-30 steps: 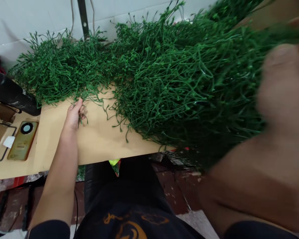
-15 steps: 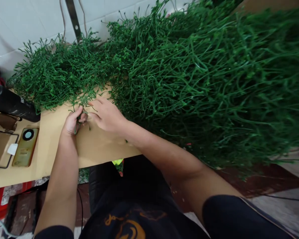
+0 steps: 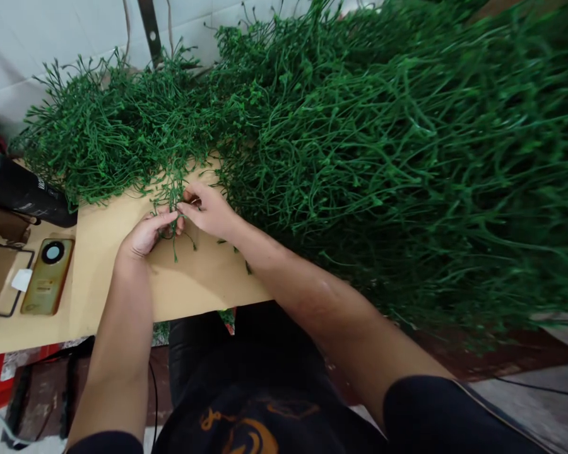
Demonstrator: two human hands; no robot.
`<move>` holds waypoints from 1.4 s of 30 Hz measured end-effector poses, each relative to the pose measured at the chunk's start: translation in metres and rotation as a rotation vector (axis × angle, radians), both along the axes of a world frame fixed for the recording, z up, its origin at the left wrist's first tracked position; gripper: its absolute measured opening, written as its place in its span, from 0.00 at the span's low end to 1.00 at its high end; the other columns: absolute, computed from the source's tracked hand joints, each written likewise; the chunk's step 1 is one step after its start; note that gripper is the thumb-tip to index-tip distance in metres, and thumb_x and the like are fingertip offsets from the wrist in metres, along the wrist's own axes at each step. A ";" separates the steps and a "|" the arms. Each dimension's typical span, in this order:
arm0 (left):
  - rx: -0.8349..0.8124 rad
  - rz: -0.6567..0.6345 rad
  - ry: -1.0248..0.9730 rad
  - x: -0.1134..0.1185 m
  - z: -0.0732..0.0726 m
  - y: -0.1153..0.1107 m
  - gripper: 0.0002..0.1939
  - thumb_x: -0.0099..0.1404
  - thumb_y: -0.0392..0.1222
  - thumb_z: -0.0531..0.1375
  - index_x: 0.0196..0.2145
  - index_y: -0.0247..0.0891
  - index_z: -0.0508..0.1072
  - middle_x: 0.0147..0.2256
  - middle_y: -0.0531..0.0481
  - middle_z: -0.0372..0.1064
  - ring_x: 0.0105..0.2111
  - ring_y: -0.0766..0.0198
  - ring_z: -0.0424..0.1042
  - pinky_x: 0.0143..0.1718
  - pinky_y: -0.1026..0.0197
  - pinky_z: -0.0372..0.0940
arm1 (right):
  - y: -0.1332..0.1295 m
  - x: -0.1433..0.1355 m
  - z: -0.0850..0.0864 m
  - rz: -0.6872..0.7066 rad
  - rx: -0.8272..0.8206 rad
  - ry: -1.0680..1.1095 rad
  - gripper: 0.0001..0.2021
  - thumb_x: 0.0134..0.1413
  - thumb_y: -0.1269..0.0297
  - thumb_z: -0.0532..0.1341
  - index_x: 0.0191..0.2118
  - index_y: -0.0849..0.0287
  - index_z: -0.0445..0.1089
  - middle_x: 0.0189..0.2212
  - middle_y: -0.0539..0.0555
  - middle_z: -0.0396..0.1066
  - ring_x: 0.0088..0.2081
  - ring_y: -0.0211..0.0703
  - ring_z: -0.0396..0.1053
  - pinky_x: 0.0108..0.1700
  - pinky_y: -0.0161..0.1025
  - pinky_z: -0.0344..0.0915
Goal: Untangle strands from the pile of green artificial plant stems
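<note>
Between both hands' fingers (image 3: 170, 217) sits a green sprig (image 3: 174, 200).

**Materials and finishes**

Green sprigs (image 3: 341, 157): plastic-looking, thin smooth stems with a slight sheen, small nubbed tips.
Table (image 3: 203, 284): covered in tan, matt, smooth sheet, like kraft paper or card.
Phone (image 3: 45, 277): glossy gold-toned back, round dark glass lens ring, white paper sticker.
Black tube (image 3: 19, 189): smooth, semi-gloss, plastic or metal, cannot tell which.
Wall (image 3: 52, 38): white tiles, glazed, smooth.
Clothing (image 3: 246, 391): dark matt cloth with an orange print.
</note>
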State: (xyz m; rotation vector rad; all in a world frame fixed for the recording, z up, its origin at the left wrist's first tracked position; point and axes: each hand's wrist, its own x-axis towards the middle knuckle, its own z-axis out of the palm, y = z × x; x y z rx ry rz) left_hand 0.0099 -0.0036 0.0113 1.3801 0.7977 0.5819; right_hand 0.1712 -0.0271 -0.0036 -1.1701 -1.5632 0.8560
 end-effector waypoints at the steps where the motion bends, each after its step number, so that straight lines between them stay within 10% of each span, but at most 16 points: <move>1: -0.008 0.029 -0.015 0.001 -0.001 0.001 0.13 0.51 0.47 0.60 0.23 0.33 0.71 0.23 0.49 0.68 0.25 0.65 0.67 0.26 0.64 0.60 | -0.001 0.000 0.001 -0.017 -0.013 0.029 0.09 0.53 0.69 0.57 0.27 0.57 0.53 0.21 0.45 0.56 0.26 0.33 0.56 0.31 0.35 0.56; 9: 0.010 0.303 -0.094 0.010 -0.004 0.002 0.12 0.48 0.44 0.62 0.30 0.37 0.68 0.20 0.55 0.64 0.21 0.67 0.66 0.26 0.64 0.63 | -0.015 0.000 0.011 -0.056 -0.045 -0.122 0.08 0.56 0.69 0.54 0.30 0.57 0.52 0.23 0.46 0.54 0.26 0.34 0.52 0.31 0.35 0.52; 25: -0.027 0.411 -0.067 0.023 0.004 -0.008 0.17 0.55 0.48 0.65 0.24 0.38 0.60 0.16 0.62 0.44 0.14 0.77 0.46 0.15 0.72 0.46 | -0.015 0.000 0.010 -0.081 0.021 -0.336 0.05 0.59 0.69 0.50 0.33 0.60 0.61 0.29 0.51 0.63 0.31 0.37 0.56 0.36 0.35 0.53; 42: 0.267 0.698 0.148 0.035 -0.019 0.013 0.14 0.61 0.40 0.59 0.21 0.37 0.59 0.17 0.59 0.54 0.18 0.75 0.53 0.19 0.71 0.50 | -0.046 -0.003 0.033 -0.124 -0.065 -0.518 0.08 0.58 0.69 0.49 0.30 0.60 0.62 0.26 0.52 0.62 0.26 0.37 0.52 0.31 0.37 0.46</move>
